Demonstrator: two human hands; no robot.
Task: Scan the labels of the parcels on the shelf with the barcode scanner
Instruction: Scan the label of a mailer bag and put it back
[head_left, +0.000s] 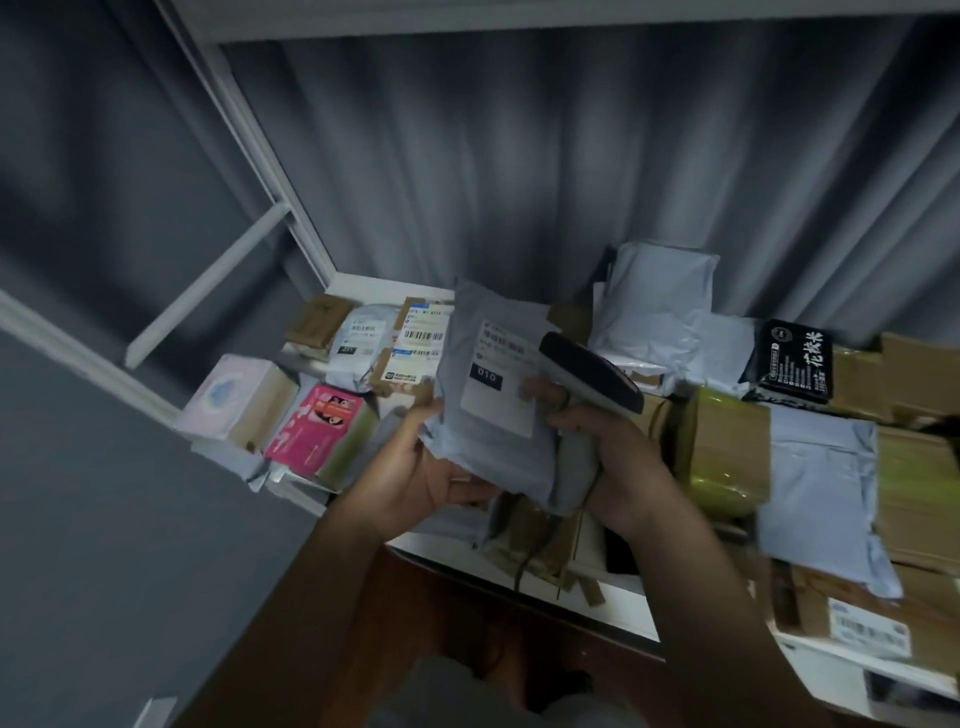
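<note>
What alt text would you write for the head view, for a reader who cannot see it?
A person's left hand holds up a grey mailer parcel with its white label facing the camera, while the right hand grips a barcode scanner at the label's edge. Below, a white shelf is crowded with parcels, boxes and mailers, before a grey curtain.

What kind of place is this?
Probably a parcel storeroom or pickup point: a white shelf crowded with labelled parcels, a grey mailer held up, and a barcode scanner aimed at it.
</note>
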